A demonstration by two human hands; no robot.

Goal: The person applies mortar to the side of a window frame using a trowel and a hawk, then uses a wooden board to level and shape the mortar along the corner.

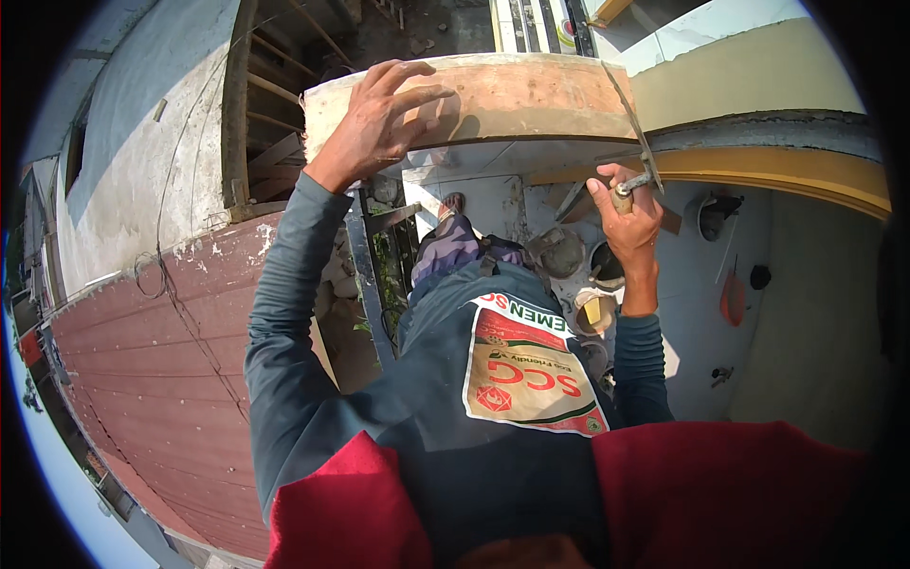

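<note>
A long, pale wooden board (pixel 512 95) spans the far middle, with a thick edge toward me. My left hand (pixel 384 119) is at its left part, fingers spread and holding nothing. The hand's shadow falls on the wood; whether the palm presses on it is hidden. My right hand (pixel 630 213) is closed round the wooden handle of a trowel (pixel 637 119). Its thin metal blade shows nearly edge-on and slants along the board's right end. I cannot tell whether blade and board touch.
Below stand several buckets, among them a grey one (pixel 557 251) and one with a yellow item (pixel 594 311). Another bucket (pixel 713 218) and a red object (pixel 732 299) are farther right. A dark metal frame (pixel 365 275) rises at left, beyond which lies a maroon corrugated surface (pixel 171 351).
</note>
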